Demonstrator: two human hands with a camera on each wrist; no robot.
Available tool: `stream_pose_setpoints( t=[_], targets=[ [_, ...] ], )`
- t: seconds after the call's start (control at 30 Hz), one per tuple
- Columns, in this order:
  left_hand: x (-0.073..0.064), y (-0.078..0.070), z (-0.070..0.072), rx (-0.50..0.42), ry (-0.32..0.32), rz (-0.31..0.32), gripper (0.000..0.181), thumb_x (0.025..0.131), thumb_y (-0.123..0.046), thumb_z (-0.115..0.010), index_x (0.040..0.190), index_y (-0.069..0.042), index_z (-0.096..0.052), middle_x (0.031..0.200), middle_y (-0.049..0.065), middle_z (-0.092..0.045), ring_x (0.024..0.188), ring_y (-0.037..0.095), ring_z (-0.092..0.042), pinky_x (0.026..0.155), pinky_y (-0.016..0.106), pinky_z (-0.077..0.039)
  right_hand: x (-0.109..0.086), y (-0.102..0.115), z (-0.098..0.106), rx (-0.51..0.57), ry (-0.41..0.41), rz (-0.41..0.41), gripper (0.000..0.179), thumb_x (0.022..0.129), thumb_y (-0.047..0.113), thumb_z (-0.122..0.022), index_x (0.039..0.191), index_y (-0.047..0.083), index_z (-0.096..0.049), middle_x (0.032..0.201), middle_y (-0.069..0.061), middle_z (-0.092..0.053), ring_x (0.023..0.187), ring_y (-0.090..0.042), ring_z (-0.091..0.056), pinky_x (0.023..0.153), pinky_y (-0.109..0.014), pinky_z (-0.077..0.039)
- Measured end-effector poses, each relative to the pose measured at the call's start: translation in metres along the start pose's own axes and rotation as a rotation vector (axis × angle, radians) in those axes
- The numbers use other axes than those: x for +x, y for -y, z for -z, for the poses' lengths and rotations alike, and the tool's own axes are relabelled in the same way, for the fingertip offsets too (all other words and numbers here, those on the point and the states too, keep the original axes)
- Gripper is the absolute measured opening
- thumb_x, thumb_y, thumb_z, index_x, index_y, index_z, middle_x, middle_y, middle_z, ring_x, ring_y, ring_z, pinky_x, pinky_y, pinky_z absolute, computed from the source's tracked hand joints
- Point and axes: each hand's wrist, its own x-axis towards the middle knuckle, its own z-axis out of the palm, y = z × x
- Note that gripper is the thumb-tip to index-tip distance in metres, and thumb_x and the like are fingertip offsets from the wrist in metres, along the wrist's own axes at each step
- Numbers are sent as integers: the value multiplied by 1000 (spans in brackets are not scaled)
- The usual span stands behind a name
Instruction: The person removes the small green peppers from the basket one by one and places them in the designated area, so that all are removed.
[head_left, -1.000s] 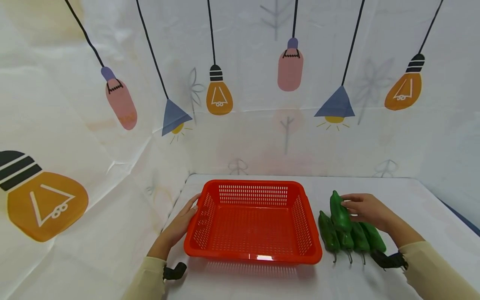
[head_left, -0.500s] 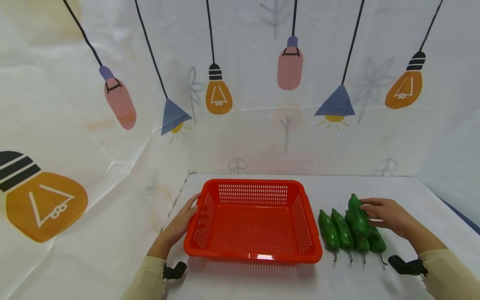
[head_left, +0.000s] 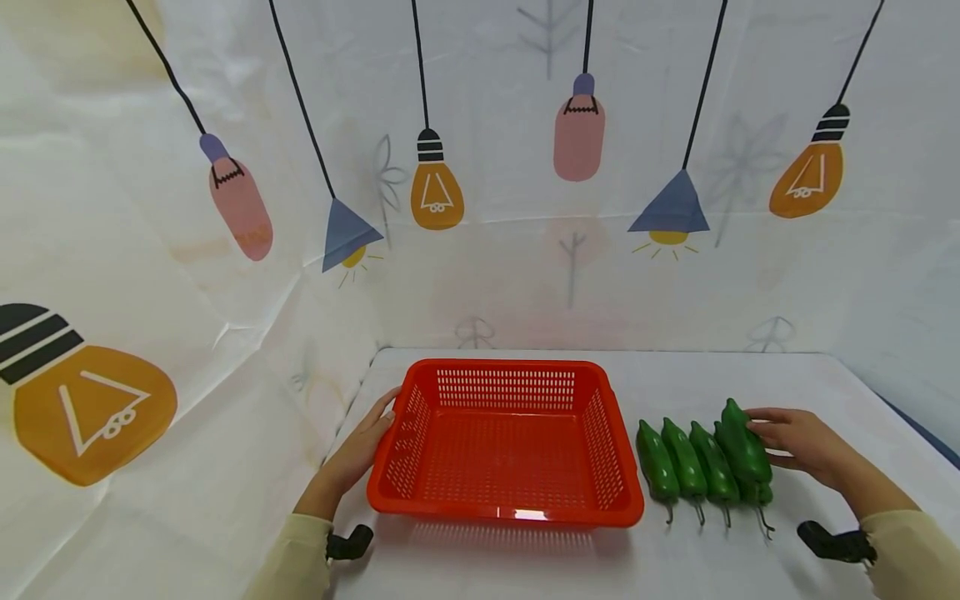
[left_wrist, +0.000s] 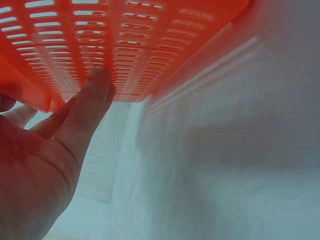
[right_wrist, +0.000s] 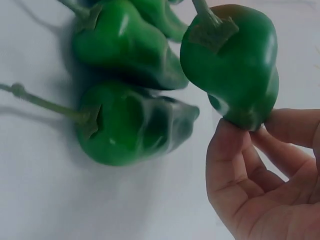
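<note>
A red plastic basket (head_left: 504, 454) with slotted walls stands in the middle, nothing inside it. At its left side my left hand (head_left: 358, 454) grips the rim; the left wrist view shows its fingers (left_wrist: 86, 112) against the outer slotted wall. My right hand (head_left: 806, 446) pinches a green pepper (right_wrist: 235, 65) near its tip, thumb on one side and fingers on the other, stem toward me. The held pepper overlaps the rightmost pepper (right_wrist: 120, 127) lying on the table, hiding most of it in the head view. Other green peppers (head_left: 682, 458) lie beside it in a row.
A white tabletop (head_left: 585, 571) carries everything. Behind and left rises a white cloth wall (head_left: 495, 275) printed with hanging lamps and bulbs. Each wrist wears a black camera mount, such as the right one (head_left: 832, 543). The row of peppers lies just right of the basket.
My right hand has carried the held pepper to the right and slightly nearer, from over the second pepper to over the rightmost one. The left hand and basket stay put.
</note>
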Motion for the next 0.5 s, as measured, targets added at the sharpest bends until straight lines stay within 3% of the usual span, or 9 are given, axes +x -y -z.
stream_pose_setpoints(
  t=[0.27,0.5],
  targets=[
    [2,3,3,1,10,-8,53,112,-37,-31,163,-26,-17,138,24,-49,103,29,-60,85,40,-54,-1,-13,5,0,16,-61,59,110,23,-42,144,-22,-28,141,-46,-37,124,-59,-47,90,-51,-55],
    [2,4,3,2,19,-7,54,112,-37,-32,163,-26,-17,137,25,-49,102,30,-60,84,39,-55,-2,-22,7,-15,15,-77,57,110,22,-40,144,-22,-28,138,-45,-41,122,-58,-49,90,-54,-54]
  ],
)
